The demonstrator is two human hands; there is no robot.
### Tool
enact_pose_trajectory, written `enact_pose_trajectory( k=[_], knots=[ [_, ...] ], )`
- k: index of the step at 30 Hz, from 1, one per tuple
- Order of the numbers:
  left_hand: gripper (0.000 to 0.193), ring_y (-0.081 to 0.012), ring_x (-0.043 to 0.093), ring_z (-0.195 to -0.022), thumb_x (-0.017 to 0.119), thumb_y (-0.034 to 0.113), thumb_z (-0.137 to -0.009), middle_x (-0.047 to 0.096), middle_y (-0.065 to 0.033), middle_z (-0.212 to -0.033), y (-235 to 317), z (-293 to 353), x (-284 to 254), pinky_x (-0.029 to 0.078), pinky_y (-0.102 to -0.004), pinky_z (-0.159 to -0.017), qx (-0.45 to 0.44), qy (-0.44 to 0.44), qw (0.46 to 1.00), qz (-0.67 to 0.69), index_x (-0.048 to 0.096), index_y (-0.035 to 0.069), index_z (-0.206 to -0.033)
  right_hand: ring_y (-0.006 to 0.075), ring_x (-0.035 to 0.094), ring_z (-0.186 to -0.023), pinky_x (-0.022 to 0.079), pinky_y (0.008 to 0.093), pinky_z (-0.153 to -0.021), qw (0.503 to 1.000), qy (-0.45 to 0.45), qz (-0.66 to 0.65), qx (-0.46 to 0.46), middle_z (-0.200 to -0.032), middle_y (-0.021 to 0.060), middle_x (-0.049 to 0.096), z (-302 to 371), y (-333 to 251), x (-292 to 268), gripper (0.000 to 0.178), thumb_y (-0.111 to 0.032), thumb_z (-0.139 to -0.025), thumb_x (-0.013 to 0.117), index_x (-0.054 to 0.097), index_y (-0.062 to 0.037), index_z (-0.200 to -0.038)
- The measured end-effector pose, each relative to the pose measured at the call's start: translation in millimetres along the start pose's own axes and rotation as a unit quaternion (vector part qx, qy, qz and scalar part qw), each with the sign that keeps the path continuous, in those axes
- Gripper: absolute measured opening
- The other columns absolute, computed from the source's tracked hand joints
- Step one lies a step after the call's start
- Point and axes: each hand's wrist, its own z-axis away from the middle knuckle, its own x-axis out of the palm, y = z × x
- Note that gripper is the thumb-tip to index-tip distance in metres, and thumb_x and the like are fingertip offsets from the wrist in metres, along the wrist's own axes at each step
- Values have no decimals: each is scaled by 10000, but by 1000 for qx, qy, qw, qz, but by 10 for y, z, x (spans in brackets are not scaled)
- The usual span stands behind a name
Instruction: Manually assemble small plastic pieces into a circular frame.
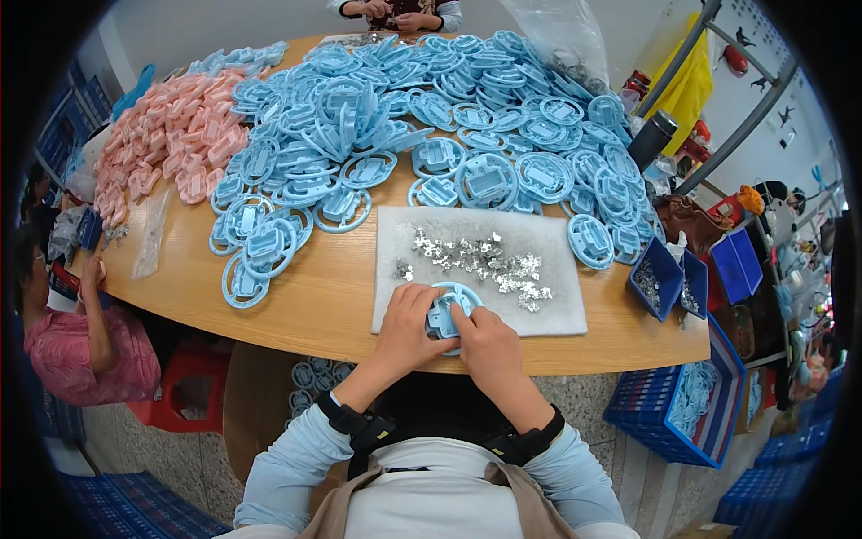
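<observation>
A round light-blue plastic part (442,314) lies at the near edge of a white foam sheet (561,242). My left hand (409,325) grips its left side, fingers curled over the rim. On its right side my right hand (488,341) presses with closed fingers; whether a small piece is pinched there is hidden. Just beyond my hands, small shiny metal pieces (485,260) are scattered over the sheet. A big heap of similar blue round parts (359,117) spreads across the table past the sheet.
Pink plastic parts (175,126) are piled at the far left. Blue bins (657,278) sit at the table's right edge, above a blue crate (669,404) on the floor. A person (90,341) sits at the left; another person's hands (395,13) work at the far side.
</observation>
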Motion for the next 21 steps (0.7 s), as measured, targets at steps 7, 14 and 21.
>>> enact_pose_trajectory(
  k=[7, 14, 21],
  knots=[
    [624, -331, 490, -983, 813, 185, -525, 549, -131, -1013, 9, 14, 15, 396, -423, -919, -5, 3, 1000, -2, 569, 25, -1076, 195, 574, -706, 471, 295, -565, 996, 34, 63, -56, -790, 50, 545, 11, 15, 28, 417, -97, -704, 607, 598, -29, -1115],
    [414, -347, 497, -934, 720, 85, -629, 552, -148, -965, -27, 38, 65, 418, -405, -831, 24, 32, 999, -16, 575, -8, -1006, 162, 549, -618, 432, 259, -469, 965, 18, 235, -114, -758, 31, 547, -13, -98, 175, 418, -116, -705, 607, 607, 4, -1105],
    [507, -348, 486, -987, 787, 154, -584, 534, -149, -1049, -9, 6, 4, 421, -410, -849, 17, 2, 1000, -25, 566, 2, -1014, 183, 593, -574, 443, 284, -442, 985, 27, 131, -107, -675, 73, 546, -123, -6, 85, 155, -88, -784, 628, 618, -22, -923]
  ],
)
